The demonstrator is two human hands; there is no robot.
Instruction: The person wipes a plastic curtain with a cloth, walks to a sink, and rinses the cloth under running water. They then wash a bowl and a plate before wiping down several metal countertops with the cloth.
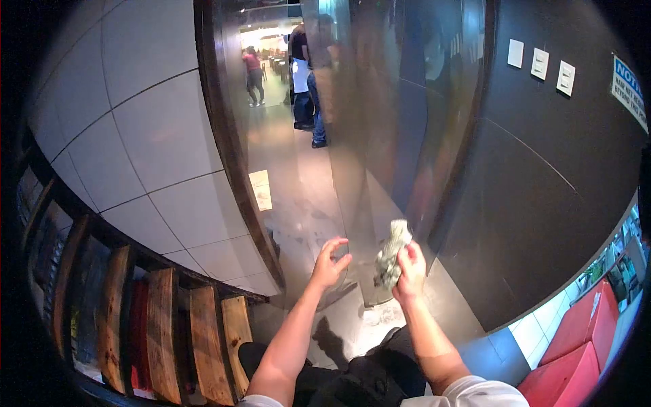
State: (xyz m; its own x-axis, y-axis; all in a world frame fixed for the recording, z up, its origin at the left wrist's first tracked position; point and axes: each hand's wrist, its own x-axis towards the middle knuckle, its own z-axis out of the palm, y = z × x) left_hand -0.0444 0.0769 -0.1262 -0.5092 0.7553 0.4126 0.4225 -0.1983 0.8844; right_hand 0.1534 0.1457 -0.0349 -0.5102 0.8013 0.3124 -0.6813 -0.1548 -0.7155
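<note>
My right hand (410, 270) grips a crumpled, mottled grey-green and white cloth (390, 258) between thumb and fingers. The cloth hangs in a loose bundle, slightly blurred, just in front of a shiny metal door (400, 136). To its left, my left hand (328, 266) is raised with nothing in it. Its thumb and fingers are apart and curved, facing the cloth. Both forearms reach forward from my lap side, above the tiled floor near the door's bottom edge.
Wooden stair steps (163, 325) climb at the left beside a white tiled wall (156, 136). A dark wall (542, 176) on the right carries light switches (540, 63) and a notice sign (630, 85). Red boxes (576, 339) stand lower right. People (302, 81) appear beyond the doorway.
</note>
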